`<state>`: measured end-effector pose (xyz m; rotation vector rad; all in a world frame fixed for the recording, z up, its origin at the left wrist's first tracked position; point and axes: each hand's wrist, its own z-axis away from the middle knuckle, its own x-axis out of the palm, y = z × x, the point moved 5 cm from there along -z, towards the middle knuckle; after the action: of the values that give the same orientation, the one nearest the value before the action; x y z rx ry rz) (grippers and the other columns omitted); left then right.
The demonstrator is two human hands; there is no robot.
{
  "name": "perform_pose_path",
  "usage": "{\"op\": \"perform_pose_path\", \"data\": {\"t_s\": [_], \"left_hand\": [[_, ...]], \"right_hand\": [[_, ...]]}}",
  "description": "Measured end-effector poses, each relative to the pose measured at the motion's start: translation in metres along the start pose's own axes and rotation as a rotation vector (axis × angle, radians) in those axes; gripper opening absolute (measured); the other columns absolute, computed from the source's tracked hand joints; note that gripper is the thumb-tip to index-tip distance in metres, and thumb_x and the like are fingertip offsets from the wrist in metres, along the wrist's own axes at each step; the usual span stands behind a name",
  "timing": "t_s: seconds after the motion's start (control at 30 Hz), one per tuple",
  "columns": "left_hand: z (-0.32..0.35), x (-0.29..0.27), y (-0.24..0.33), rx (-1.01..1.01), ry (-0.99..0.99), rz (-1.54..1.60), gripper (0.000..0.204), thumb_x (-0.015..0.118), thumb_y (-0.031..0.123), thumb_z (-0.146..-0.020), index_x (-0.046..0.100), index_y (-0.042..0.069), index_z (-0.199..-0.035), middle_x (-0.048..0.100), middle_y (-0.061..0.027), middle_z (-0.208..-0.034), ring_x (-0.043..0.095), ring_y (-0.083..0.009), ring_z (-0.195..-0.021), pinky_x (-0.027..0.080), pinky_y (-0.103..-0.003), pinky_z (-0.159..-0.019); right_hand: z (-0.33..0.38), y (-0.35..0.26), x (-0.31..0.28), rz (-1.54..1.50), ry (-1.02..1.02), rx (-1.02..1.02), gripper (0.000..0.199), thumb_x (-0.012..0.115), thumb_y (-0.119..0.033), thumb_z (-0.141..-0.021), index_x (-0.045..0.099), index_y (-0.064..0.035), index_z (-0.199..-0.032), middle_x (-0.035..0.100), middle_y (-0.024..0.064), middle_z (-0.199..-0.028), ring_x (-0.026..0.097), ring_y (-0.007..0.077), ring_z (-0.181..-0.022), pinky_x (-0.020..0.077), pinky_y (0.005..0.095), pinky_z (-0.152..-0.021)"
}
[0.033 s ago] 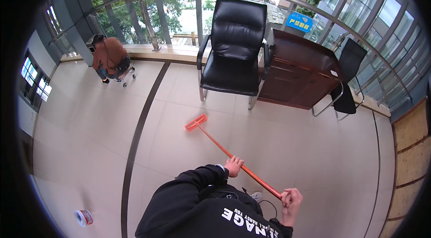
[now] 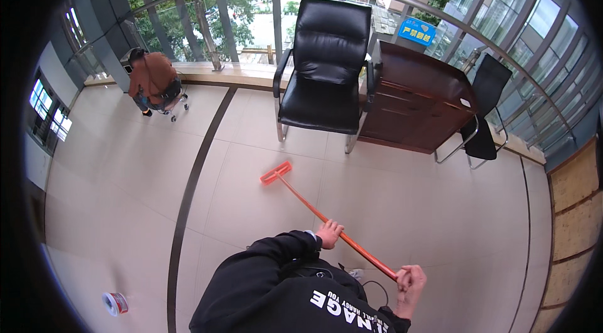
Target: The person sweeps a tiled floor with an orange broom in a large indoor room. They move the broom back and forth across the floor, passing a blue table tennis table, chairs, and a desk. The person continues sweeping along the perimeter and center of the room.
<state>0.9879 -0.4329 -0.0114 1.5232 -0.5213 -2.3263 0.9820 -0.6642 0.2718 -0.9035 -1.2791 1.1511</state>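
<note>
Right hand nearest, clenched around the top end of the orange broom. Left hand further down the handle, grasping it too. Handle's long axis runs from near right to far left; head rests on the tiled floor, away from both grips, left hand the nearer to it. Small roll on floor, near left. Beyond: black chair, brown table right of it. Far left, another person crouches.

Pale tiled floor, dark inlaid strip curving across | orange broom head resting on tiles | black leather chair, wooden desk, second black chair | small red-white roll lower left
</note>
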Motion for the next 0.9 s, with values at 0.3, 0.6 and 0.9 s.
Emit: {"op": "perform_pose_path", "data": {"t_s": [0.3,0.6,0.9], "left_hand": [[-0.077,0.023,0.268,0.586,-0.003,0.092,0.070,0.071,0.012,-0.064,0.036,0.014,-0.125,0.046,-0.0126,-0.114,0.043,-0.0330,-0.114,0.039,-0.049,-0.088],[-0.107,0.046,0.353,0.645,0.007,0.040,0.054,0.063,0.007,-0.066,0.041,0.007,-0.115,0.049,-0.0105,-0.106,0.048,-0.0315,-0.105,0.043,-0.044,-0.080],[-0.104,0.078,0.235,0.232,-0.060,-0.038,0.062,0.069,0.015,-0.062,0.040,0.010,-0.116,0.049,-0.0137,-0.109,0.048,-0.0336,-0.109,0.045,-0.048,-0.083]], "right_hand": [[0.046,-0.155,-0.160,0.200,0.416,-0.280,0.022,0.048,-0.014,-0.091,0.057,0.0015,-0.078,0.036,0.0005,-0.052,0.032,0.0078,-0.045,0.0225,0.0212,-0.045],[0.035,-0.167,-0.260,0.017,0.380,-0.491,0.024,0.047,-0.014,-0.091,0.055,0.0014,-0.074,0.035,-0.0012,-0.049,0.033,0.0069,-0.042,0.0250,0.0209,-0.043],[-0.037,-0.063,-0.269,-0.172,0.145,-0.184,0.028,0.046,-0.019,-0.091,0.056,-0.0016,-0.072,0.031,-0.0023,-0.041,0.031,0.0093,-0.034,0.0375,0.0242,-0.047]]}}
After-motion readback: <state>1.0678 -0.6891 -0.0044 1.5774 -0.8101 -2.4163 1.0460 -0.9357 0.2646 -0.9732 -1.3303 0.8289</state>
